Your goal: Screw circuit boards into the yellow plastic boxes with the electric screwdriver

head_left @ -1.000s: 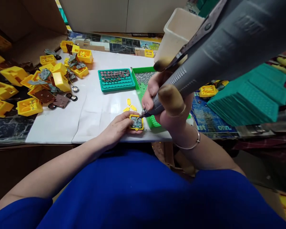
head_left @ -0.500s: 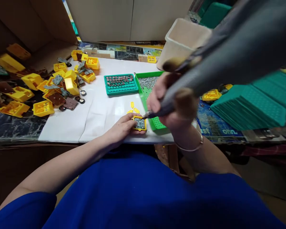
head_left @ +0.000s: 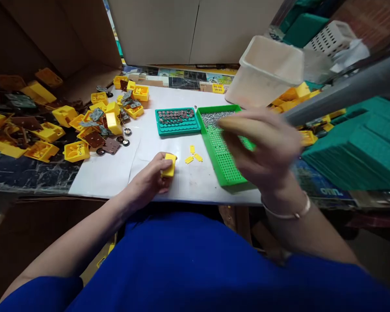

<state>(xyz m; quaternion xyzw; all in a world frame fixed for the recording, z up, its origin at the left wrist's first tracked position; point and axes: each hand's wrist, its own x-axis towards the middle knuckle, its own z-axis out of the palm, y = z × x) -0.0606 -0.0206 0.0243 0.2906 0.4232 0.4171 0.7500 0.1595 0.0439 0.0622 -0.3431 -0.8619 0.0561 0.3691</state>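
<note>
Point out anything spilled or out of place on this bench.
Yellow casings lie jumbled in and beside the cardboard box, with loose round parts beside them, unlike the rows in the teal tray. It may simply be a working pile; nothing looks plainly damaged.

Case (head_left: 170, 170) — plastic, smooth; shirt (head_left: 188, 260) — cloth, matt

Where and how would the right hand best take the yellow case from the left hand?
Probably by its free right-hand side, coming in from the right with a finger-and-thumb pinch. The left hand covers the left part of the yellow case, thumb on the face, while its boxy right side is bare and faces the right hand.
</note>
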